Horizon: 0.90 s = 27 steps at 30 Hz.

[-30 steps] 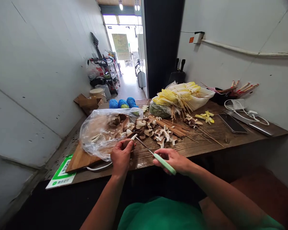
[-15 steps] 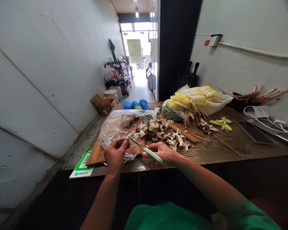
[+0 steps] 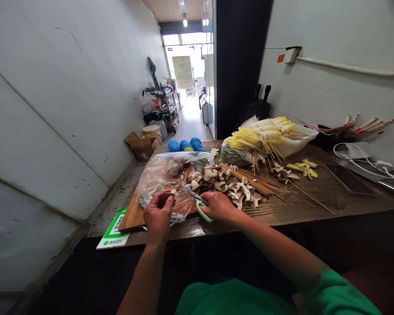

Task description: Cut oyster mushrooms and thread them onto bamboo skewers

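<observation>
Mushroom piece [image 3: 173, 192] sat in the left hand [image 3: 157, 213], above the near edge of the clear plastic bag [image 3: 145, 186]. Thumb and fingers were pinched closed on it: pale tip poking out on top, most of the rest covered by the fingers. Right hand [image 3: 219, 205] was wrapped around the green-handled scissors [image 3: 202, 213], blades pointing up-left toward the piece but apart from it. Blade gap: couldn't tell, too small and slightly blurred. Fingers inside the handle loops were mostly hidden by the back of the hand.

Bag lay over the wooden cutting board [image 3: 127, 220], hiding much of it; its contents were hazy through the plastic. Loose mushrooms [image 3: 244, 189] were heaped to the right, beside bare skewers [image 3: 261, 183]. Skewered cabbage leaves [image 3: 264, 131] were piled behind those, phone [image 3: 350, 179] further right. White cable [image 3: 344, 161] ran off the right edge, cut off.
</observation>
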{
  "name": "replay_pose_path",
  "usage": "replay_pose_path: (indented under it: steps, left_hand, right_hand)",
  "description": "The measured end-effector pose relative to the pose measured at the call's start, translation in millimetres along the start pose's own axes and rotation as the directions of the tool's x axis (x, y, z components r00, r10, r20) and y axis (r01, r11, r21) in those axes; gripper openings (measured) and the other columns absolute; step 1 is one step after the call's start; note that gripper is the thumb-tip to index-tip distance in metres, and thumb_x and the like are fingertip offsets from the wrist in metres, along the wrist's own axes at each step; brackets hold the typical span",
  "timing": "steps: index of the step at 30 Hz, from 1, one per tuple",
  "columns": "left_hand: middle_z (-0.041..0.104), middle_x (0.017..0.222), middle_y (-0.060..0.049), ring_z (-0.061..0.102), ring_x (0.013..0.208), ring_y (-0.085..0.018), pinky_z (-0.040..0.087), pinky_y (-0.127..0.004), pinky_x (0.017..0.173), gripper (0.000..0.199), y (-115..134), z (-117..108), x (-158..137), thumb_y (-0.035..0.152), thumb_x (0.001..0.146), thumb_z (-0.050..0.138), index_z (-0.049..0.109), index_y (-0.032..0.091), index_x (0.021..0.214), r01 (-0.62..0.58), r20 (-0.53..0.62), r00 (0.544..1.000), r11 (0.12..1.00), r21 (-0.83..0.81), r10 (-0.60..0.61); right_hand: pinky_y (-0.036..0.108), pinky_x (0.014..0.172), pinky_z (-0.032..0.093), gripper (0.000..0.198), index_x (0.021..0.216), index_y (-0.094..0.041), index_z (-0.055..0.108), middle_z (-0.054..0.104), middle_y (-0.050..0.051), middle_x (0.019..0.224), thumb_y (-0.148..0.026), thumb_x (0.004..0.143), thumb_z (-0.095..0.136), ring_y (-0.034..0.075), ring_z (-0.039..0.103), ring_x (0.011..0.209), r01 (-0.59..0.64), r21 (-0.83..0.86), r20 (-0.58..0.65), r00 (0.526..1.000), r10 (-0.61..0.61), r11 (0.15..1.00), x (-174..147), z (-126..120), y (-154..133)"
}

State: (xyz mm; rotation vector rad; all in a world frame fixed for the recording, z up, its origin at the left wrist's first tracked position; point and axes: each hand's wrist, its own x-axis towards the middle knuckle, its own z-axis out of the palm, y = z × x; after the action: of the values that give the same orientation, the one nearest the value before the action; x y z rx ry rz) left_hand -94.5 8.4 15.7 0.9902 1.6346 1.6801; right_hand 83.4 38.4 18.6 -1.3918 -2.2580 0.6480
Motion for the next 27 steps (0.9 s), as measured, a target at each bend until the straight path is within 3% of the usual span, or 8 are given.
replay_pose_path:
  steps: [3,8,14,17,21,23,25,27]
  left_hand:
    - [0.064,0.078,-0.001,0.059,0.067,-0.012,0.047,-0.023,0.066,0.040,-2,6,-5,0.031,0.061,0.072,0.062,0.018,0.097,0.006,0.075,0.997,0.998,-0.055,-0.002]
    - [0.061,0.078,0.000,0.057,0.067,-0.010,0.045,-0.021,0.064,0.041,12,19,-15,0.026,0.056,0.075,0.059,0.016,0.092,0.025,0.072,0.997,0.983,-0.184,-0.012]
    - [0.060,0.071,0.002,0.053,0.059,-0.007,0.043,-0.020,0.058,0.031,41,25,-31,0.024,0.056,0.074,0.061,0.014,0.083,-0.133,-0.207,0.975,0.957,-0.256,0.080]
    - [0.059,0.068,0.004,0.050,0.054,-0.005,0.041,-0.018,0.056,0.029,43,21,-34,0.023,0.057,0.074,0.062,0.015,0.083,-0.149,-0.232,0.969,0.952,-0.267,0.086]
    - [0.062,0.069,0.003,0.053,0.056,-0.007,0.043,-0.019,0.057,0.029,33,16,-31,0.030,0.061,0.072,0.065,0.015,0.086,-0.053,-0.082,0.996,0.988,-0.146,0.041]
    - [0.064,0.069,0.001,0.055,0.058,-0.010,0.044,-0.021,0.057,0.034,28,20,-29,0.034,0.061,0.072,0.065,0.014,0.088,0.011,0.080,0.997,1.000,-0.024,-0.009]
    - [0.065,0.069,-0.002,0.058,0.059,-0.013,0.045,-0.023,0.057,0.039,24,31,-28,0.037,0.059,0.073,0.065,0.013,0.089,0.049,0.266,0.961,0.996,0.077,-0.068]
    - [0.067,0.075,-0.004,0.060,0.065,-0.015,0.046,-0.024,0.059,0.042,19,49,-29,0.036,0.058,0.074,0.064,0.013,0.091,0.060,0.412,0.906,0.993,0.099,-0.096]
  right_hand:
    - [0.030,0.063,0.045,0.026,0.095,-0.016,0.063,0.068,0.012,0.087,-0.034,0.077,0.057,0.025,0.063,0.078,0.053,-0.235,0.005,0.999,-0.053,0.971,3,2,-1]
    - [0.030,0.069,0.048,0.031,0.106,-0.014,0.055,0.065,0.012,0.098,-0.031,0.081,0.051,0.023,0.063,0.085,0.108,-0.232,-0.029,0.993,-0.118,0.967,31,7,-14]
    - [0.031,0.066,0.051,0.028,0.102,-0.005,0.058,0.063,0.018,0.100,-0.018,0.079,0.052,0.024,0.063,0.086,0.072,-0.212,-0.038,0.996,-0.082,0.975,63,37,-58]
    - [0.033,0.070,0.051,0.022,0.095,-0.004,0.062,0.064,0.018,0.097,-0.015,0.079,0.053,0.027,0.061,0.092,0.121,-0.195,-0.023,0.992,-0.128,0.973,64,46,-68]
    - [0.030,0.081,0.047,0.018,0.090,-0.010,0.065,0.066,0.013,0.099,-0.010,0.082,0.050,0.023,0.058,0.100,0.223,-0.151,-0.039,0.972,-0.231,0.963,46,34,-43]
    - [0.027,0.083,0.046,0.023,0.099,-0.014,0.064,0.067,0.009,0.101,-0.012,0.086,0.045,0.018,0.059,0.098,0.217,0.008,-0.170,0.962,-0.213,0.976,28,20,-17]
    - [0.023,0.078,0.047,0.026,0.103,-0.014,0.064,0.068,0.007,0.097,-0.020,0.091,0.041,0.015,0.063,0.089,0.197,0.292,-0.298,0.949,-0.107,0.936,9,5,9]
    - [0.024,0.076,0.047,0.027,0.101,-0.016,0.065,0.069,0.006,0.094,-0.029,0.090,0.043,0.014,0.063,0.086,0.234,0.435,-0.307,0.946,-0.101,0.869,-9,-10,30]
